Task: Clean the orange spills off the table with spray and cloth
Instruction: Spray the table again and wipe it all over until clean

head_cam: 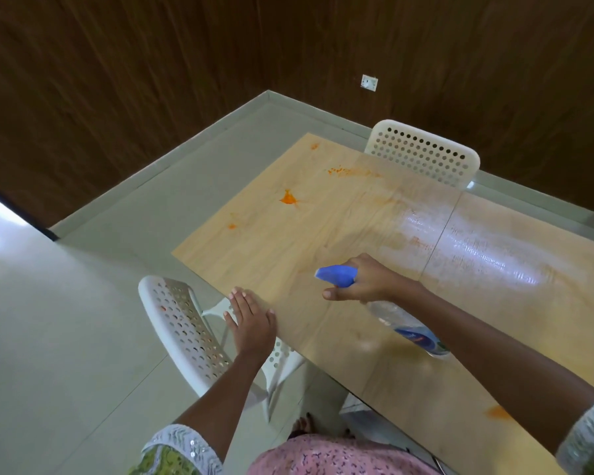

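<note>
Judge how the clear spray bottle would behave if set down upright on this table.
The spray bottle looks tall and narrow, so probably tippy. It appears nearly empty, so likely light. The table looks glossy, so it may slide.

Left hand (251, 320): bare, no rings or watch visible, short pale nails. Right hand (367, 282): bare likewise. Both forearms bare up to elbow.

Left short green-yellow patterned fabric sleeve (172, 454): edged with wide white textured band, small shiny sequins on it. Right sleeve (587, 437): same white wavy-textured band, green cloth below.

Pink patterned fabric garment (330, 455) at lower frame edge, small dark motifs. Bare toes (304, 425) showing just above it.
</note>
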